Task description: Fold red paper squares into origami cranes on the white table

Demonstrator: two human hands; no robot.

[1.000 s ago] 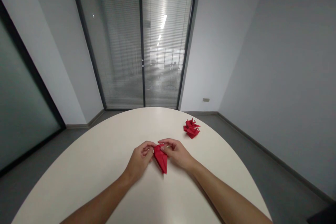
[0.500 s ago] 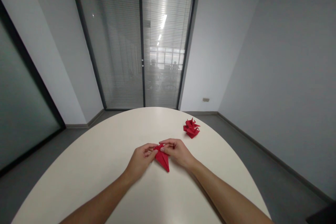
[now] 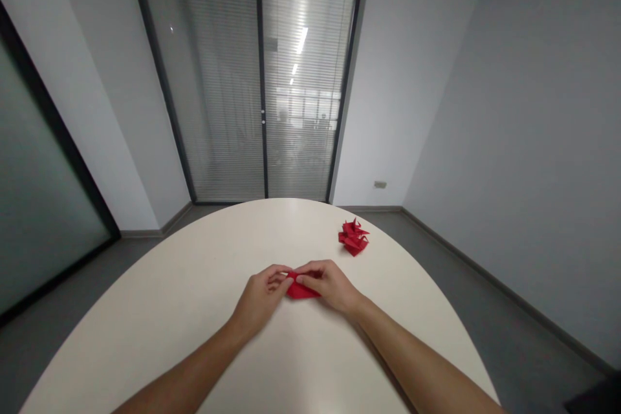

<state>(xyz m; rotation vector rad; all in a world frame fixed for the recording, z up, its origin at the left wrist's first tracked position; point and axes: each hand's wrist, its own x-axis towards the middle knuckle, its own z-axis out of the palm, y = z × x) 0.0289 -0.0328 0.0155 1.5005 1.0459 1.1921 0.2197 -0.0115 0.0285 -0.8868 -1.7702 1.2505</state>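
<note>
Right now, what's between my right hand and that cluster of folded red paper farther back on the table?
In the head view, just a stretch of pale tabletop shows between your right hand and the folded red cluster.

Red folded paper (image 3: 301, 291), pinched along top, tapering rightward

It looks like an office room: blinds (image 3: 223, 97) behind dark frames (image 3: 262, 65), a frosted pane (image 3: 39, 187), plain walls (image 3: 407, 65), a round pale surface (image 3: 204, 278).

the head view looks forward and down across the nearby table (image 3: 194, 284) toward the blinds (image 3: 228, 116).
</note>
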